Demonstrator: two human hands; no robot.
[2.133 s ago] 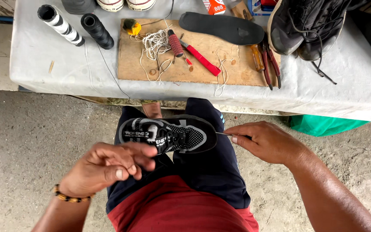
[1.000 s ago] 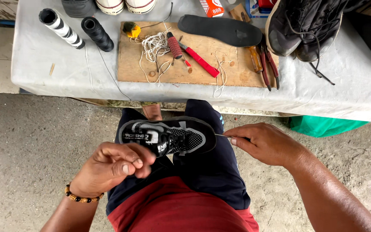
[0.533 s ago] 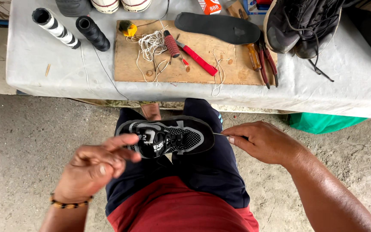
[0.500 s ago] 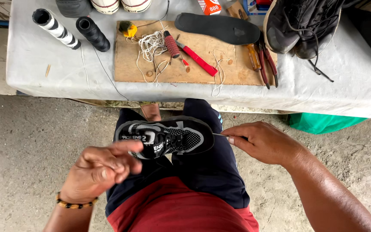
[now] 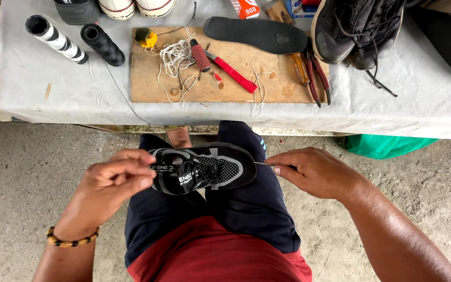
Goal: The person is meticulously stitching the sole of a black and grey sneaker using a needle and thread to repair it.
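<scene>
Item: black knitted sports shoe with grey and white trim, lying on its side across the person's lap, toe toward the right hand, well below the worktop. Work in hand: hand-stitching at the toe. The right hand is closed around a thin metal needle or awl whose point meets the toe edge; the left hand is closed with fingertips pinched together at the heel end, apparently on thread too fine to make out. Progress, as a judgement: stitching is under way at the toe; how much of the seam is sewn cannot be told, and the shoe's insole, flat, dark and smooth, lies on the worktop, so refitting looks to remain. Also present: worktop draped in pale grey cloth, creased; a bare wooden board, scuffed, carrying a loose tangle of off-white thread, a red ribbed-handled tool, a red flat-handled tool; beside the board, pliers and a brown-handled screwdriver; two cylindrical thread spools, one black, one black-and-white striped; a dark laced shoe, upside of the cloth at right. Concrete floor, rough and stained. Beaded bracelet on the left wrist.
</scene>
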